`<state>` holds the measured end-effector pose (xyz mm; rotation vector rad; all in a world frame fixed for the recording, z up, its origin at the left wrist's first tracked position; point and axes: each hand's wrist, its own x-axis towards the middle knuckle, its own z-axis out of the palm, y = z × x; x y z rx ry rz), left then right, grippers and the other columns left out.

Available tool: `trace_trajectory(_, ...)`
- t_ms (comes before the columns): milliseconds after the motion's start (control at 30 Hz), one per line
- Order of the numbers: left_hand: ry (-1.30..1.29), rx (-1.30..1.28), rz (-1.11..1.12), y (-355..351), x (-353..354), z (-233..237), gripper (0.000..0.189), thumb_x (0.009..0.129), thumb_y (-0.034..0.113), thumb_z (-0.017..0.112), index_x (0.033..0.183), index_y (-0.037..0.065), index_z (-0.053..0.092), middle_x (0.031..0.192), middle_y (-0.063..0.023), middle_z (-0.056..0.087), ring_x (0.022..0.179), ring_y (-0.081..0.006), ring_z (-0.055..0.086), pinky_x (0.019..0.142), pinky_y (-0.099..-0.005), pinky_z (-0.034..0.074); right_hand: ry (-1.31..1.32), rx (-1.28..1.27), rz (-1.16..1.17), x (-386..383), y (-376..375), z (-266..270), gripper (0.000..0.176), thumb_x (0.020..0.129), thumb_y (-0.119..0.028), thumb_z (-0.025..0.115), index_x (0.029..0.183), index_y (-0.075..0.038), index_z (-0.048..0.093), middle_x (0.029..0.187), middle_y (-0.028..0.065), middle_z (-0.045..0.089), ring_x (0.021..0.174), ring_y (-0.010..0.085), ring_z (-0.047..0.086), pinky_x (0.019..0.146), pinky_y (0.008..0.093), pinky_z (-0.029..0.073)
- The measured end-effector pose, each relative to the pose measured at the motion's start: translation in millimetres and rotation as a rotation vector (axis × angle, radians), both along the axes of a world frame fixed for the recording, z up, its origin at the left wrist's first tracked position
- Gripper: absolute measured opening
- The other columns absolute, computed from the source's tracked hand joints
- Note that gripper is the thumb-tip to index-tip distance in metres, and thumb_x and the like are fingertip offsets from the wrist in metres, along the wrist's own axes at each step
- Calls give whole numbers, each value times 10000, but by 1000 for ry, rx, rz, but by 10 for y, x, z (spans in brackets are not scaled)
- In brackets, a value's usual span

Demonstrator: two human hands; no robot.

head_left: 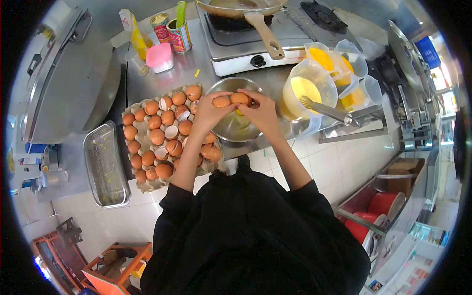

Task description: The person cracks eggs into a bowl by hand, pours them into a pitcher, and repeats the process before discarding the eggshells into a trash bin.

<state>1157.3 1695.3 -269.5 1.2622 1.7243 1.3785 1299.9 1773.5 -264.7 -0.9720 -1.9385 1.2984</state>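
Gripping smooth brown egg (pixel 240 98) — steel bowl (pixel 244 133) below

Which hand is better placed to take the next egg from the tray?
Probably left. Both hands hold the egg over the bowl, but the left hand is beside the tray; the right hand is farther away.

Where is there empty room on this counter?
Bare steel lies between the egg tray, the pink cup and the stove. Crowded at the bowl, where the left hand and right hand hold an egg, and by the jugs.
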Motion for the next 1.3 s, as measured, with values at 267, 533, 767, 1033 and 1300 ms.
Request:
trace_trajectory(267,26,-125,46,47,2,62,326,648,139,731,951,38,662,833,-56,658,752,-88,592,690,-229,479,12,-6,-63,-40,17,-125,367,658,-168,642,1015,-85,656,775,125,661,659,142,625,655,259,498)
trace_trajectory(533,-31,-52,-34,125,-43,-129,341,649,104,714,980,46,653,883,-43,651,793,-78,577,744,-228,470,43,-79,92,133,106,-106,414,671,-92,626,1084,-103,628,747,103,647,604,146,574,626,265,486)
trace_trajectory(767,273,-64,-156,37,-48,100,401,638,103,722,1016,22,616,954,-70,643,882,-135,596,797,-260,465,-259,647,181,219,6,-3,575,679,-63,658,1221,-182,508,985,103,592,809,282,585,707,341,497)
trace_trajectory(1033,-140,261,437,-1094,-398,162,523,684,84,732,1158,41,515,989,-104,638,934,-156,589,794,-271,479,90,-162,531,-744,-607,118,418,719,-161,717,1097,-81,559,1072,60,584,942,136,560,737,275,493)
trace_trajectory(1300,-303,355,1253,-2630,-617,146,384,777,128,663,1113,37,502,1000,-107,622,757,-97,562,633,-200,443,-46,618,659,-2305,-1266,-234,382,690,-318,684,966,-63,617,1006,109,571,1012,283,505,814,445,400)
